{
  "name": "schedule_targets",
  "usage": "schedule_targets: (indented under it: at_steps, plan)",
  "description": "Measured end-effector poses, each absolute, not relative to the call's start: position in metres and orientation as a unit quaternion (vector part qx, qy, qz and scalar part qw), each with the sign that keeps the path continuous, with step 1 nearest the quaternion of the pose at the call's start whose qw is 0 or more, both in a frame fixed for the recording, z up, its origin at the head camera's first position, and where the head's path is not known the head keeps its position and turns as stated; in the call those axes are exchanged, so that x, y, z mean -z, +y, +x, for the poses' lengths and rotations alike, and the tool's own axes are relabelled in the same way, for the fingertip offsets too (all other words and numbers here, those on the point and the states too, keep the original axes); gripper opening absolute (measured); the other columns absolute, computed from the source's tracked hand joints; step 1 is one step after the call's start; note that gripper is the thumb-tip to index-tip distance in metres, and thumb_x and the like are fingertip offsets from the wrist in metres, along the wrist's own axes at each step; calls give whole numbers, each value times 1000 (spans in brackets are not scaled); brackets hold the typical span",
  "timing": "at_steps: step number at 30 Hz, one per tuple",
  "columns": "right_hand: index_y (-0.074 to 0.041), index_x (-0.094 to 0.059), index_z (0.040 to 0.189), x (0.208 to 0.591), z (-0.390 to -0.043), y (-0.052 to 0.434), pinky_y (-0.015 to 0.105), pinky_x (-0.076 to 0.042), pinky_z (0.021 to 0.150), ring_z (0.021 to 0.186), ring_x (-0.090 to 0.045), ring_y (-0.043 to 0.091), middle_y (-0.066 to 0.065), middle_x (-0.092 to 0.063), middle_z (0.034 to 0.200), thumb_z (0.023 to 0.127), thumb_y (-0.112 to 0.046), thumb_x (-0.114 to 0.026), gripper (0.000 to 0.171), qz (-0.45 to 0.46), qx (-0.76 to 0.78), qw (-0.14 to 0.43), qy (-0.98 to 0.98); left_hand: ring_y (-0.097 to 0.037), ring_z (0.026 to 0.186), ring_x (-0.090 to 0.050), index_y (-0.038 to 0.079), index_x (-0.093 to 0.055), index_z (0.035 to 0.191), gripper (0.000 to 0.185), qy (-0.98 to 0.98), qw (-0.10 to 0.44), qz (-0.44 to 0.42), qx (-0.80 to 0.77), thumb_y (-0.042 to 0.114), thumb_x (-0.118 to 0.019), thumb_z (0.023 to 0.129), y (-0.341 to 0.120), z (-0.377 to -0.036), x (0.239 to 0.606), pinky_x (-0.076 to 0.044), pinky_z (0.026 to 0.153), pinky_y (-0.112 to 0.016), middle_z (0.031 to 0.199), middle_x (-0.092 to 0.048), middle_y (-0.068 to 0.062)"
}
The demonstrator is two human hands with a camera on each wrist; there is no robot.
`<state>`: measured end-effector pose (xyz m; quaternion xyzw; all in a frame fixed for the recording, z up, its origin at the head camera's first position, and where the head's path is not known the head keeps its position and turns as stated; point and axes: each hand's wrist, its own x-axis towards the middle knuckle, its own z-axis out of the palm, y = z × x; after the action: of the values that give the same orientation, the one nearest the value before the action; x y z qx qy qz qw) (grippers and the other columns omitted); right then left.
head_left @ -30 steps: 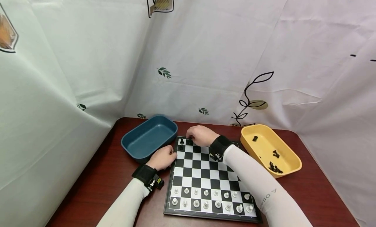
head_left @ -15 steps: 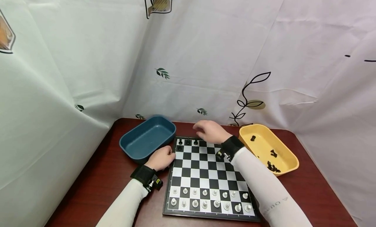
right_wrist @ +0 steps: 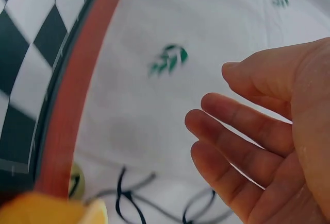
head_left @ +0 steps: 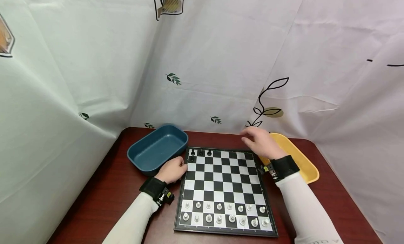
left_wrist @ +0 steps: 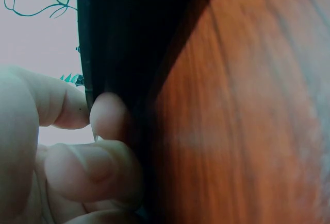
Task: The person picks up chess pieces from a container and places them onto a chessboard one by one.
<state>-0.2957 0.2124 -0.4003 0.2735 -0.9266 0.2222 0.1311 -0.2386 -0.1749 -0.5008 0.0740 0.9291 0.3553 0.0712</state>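
Two bare hands showing, white sleeves and black wrist straps on both.

Left hand resting at left edge of square black-and-white folding chessboard, fingers curling together and pressing against the board's dark edge, touching it; nothing else gripped. Sitting just beside empty dark blue rectangular plastic tray, between tray and board.

Right hand hovering in the air over the near rim of yellow rectangular plastic tray, past the board's far right corner, touching nothing. Fingers lying slightly apart and loosely straight, palm showing bare in the wrist view, holding nothing.

Counting pieces: four small black chess pieces standing on the board's far left corner, three in the back row, one on the square in front of the leftmost. Sixteen small white chess pieces standing in the two near rows, eight per row. Middle rows of the board carrying nothing. Yellow tray's inside mostly hiding behind the right hand and wrist, contents not countable.

One board, two trays, all lying on dark reddish-brown wooden table. White cloth backdrop with leaf prints hanging behind and to both sides.
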Motion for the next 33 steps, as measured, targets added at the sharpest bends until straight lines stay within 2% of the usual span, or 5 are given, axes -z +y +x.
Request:
schedule_targets:
  at_steps: [11, 20, 24, 28, 33]
  plan:
    - [-5, -80, 125, 392, -272, 275, 48, -59, 76, 88, -75, 29, 13, -79, 117, 105, -10, -75, 21, 204, -232, 205, -929, -21, 48, -56, 13, -58, 86, 25, 929, 74, 68, -357, 27, -56, 107, -175, -238, 501, -43, 51, -36, 63, -63, -3]
    - [-2, -80, 125, 393, -255, 316, 49, -50, 81, 94, -72, 37, 19, -79, 112, 107, -14, -74, 23, 131, -237, 249, -930, -21, 48, -56, 13, -58, 86, 25, 928, 75, 72, -359, 27, -57, 108, -175, -239, 500, -42, 50, -35, 63, -64, -3]
    - [-1, -80, 126, 399, -256, 327, 50, -49, 80, 90, -71, 36, 20, -79, 110, 107, -15, -74, 24, 112, -230, 246, -935, -21, 48, -57, 13, -59, 87, 25, 928, 73, 73, -357, 27, -57, 108, -175, -240, 500, -42, 51, -36, 63, -64, -3]
    - [1, -79, 126, 404, -258, 331, 59, -53, 82, 94, -73, 41, 23, -79, 113, 106, -14, -73, 25, 105, -217, 231, -943, -21, 48, -57, 13, -59, 87, 25, 928, 74, 75, -357, 27, -56, 107, -175, -240, 500, -43, 51, -36, 63, -64, -2]
    - [3, -76, 129, 415, -265, 336, 66, -55, 85, 102, -73, 48, 28, -76, 120, 108, -16, -71, 29, 97, -206, 174, -958, -21, 48, -57, 13, -59, 87, 25, 927, 73, 74, -360, 27, -57, 108, -175, -240, 503, -43, 50, -36, 63, -64, -3]
